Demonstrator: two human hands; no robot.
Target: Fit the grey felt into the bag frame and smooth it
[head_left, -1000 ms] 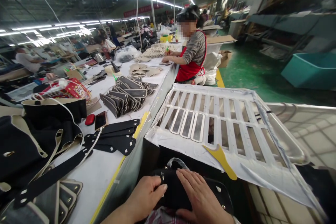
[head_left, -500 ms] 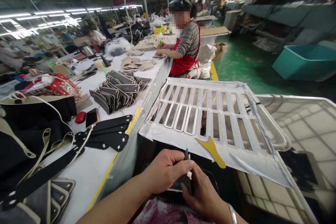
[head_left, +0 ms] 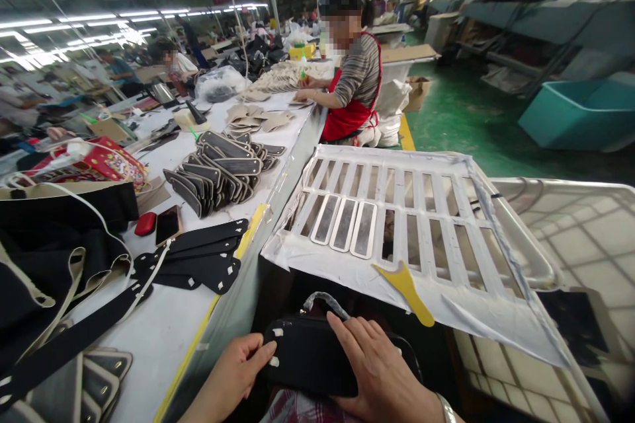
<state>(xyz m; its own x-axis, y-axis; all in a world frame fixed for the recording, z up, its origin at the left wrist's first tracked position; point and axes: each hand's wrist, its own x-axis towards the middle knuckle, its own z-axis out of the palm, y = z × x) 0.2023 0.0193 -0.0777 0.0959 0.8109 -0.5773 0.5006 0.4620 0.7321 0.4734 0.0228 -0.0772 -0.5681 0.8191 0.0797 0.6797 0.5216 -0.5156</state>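
On my lap lies a black rounded panel (head_left: 310, 357) with small white patches near its left end. It seems to rest against a black item with a clear-wrapped, looped handle (head_left: 327, 301); how they join is hidden. My left hand (head_left: 238, 363) pinches the panel's left end, thumb on a white patch, the other fingers curled under. Spread over the right part of the panel, my right hand (head_left: 381, 370) lies flat with its fingers stretched out. A yellow forked plastic tool (head_left: 407, 294) rests beyond it on the edge of a white slotted board (head_left: 342, 264).
Three grey pieces with white borders (head_left: 342, 225) sit on the board. At left, the table (head_left: 178, 337) bears black straps (head_left: 198, 254), stacked grey pieces (head_left: 213, 172), a phone (head_left: 169, 225) and a red case (head_left: 145, 224). A co-worker (head_left: 352, 79) sits beyond.
My hands have moved apart from a close grip on the dark piece. The panel now lies flatter, with its patches showing. My left hand has shifted left; my right hand has spread over it.
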